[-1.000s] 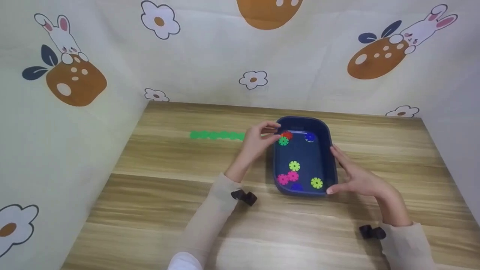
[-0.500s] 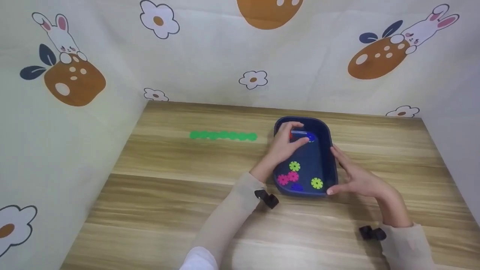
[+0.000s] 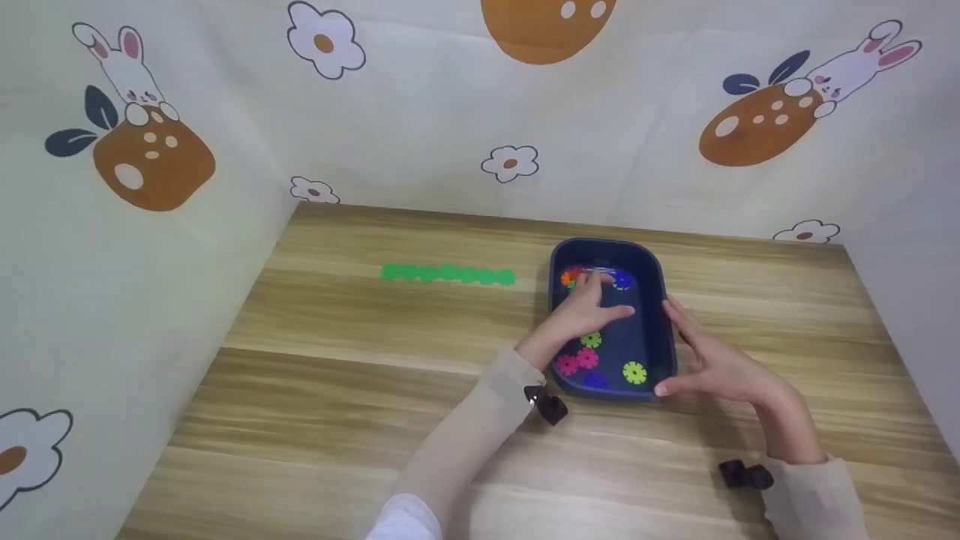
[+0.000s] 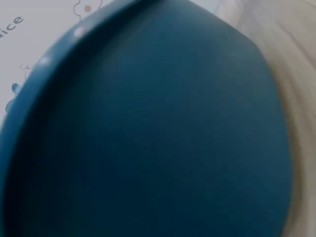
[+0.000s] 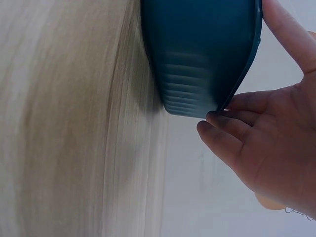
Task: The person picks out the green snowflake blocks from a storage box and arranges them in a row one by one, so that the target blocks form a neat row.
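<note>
A dark blue tray (image 3: 670, 337) holds several notched plastic discs. My left hand (image 3: 581, 311) reaches inside it, fingertips low among the discs at the far end and thumb spread apart. Red and orange discs (image 3: 568, 277) lie left of those fingertips, a blue disc (image 3: 622, 280) to their right. Whether the fingertips touch a disc cannot be told. My right hand (image 3: 724, 369) rests against the tray's right side, thumb at the near corner. In the right wrist view its fairly straight fingers (image 5: 224, 140) touch the tray's rim. The left wrist view shows only the tray's outer wall (image 4: 173, 123), no hand.
A row of joined green discs (image 3: 448, 274) lies on the wooden table (image 3: 337, 420) left of the tray. Nearer inside the tray are pink discs (image 3: 568, 365) and a yellow-green disc (image 3: 634, 373). A patterned cloth (image 3: 420, 112) rises behind the table.
From the tray's left rim my left hand has moved right and lowered into the tray, its fingers now over the far discs. The right hand has stayed against the side.
</note>
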The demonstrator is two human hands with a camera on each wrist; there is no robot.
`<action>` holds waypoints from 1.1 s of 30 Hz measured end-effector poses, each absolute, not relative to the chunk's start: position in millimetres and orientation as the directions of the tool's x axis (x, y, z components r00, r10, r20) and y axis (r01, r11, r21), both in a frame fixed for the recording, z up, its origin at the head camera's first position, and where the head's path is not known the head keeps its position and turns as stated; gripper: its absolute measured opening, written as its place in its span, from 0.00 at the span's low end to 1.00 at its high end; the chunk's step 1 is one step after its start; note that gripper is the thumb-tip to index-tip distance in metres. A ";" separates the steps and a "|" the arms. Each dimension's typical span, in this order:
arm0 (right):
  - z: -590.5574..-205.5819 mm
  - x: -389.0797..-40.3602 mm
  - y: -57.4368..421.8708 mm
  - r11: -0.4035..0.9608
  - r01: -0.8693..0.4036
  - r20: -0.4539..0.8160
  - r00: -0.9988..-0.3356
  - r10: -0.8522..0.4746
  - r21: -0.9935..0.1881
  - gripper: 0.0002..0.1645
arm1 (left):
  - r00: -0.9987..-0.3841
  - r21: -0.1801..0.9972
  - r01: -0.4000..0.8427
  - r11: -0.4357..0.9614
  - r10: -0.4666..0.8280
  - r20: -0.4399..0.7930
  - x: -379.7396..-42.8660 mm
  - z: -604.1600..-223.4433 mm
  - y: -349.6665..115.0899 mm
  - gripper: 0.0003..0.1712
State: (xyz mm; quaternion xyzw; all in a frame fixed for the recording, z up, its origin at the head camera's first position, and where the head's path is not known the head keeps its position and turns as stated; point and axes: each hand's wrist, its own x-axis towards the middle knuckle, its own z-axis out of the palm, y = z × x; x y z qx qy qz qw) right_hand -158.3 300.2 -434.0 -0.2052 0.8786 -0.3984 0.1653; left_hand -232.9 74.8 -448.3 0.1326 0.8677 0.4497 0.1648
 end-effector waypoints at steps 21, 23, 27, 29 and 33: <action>-434.6 -158.9 300.6 0.614 -0.216 -0.145 -0.864 -0.483 -0.759 0.74 | -0.890 0.538 0.229 0.811 0.398 -0.221 -235.1 -457.1 85.7 0.27; -435.1 -158.8 300.6 0.608 -0.218 -0.140 -0.863 -0.486 -0.764 0.74 | -0.884 0.494 0.268 0.827 0.416 -0.215 -235.1 -458.0 86.6 0.27; -435.2 -158.4 300.2 0.608 -0.226 -0.134 -0.862 -0.489 -0.761 0.73 | -0.870 0.414 0.349 0.840 0.455 -0.189 -233.0 -459.3 86.9 0.22; -434.9 -158.2 299.9 0.611 -0.231 -0.132 -0.862 -0.490 -0.757 0.73 | -0.865 0.385 0.374 0.843 0.467 -0.181 -231.6 -459.8 87.0 0.20; -433.7 -158.0 299.5 0.618 -0.237 -0.133 -0.861 -0.490 -0.749 0.73 | -0.860 0.352 0.395 0.849 0.476 -0.183 -229.4 -459.8 87.7 0.17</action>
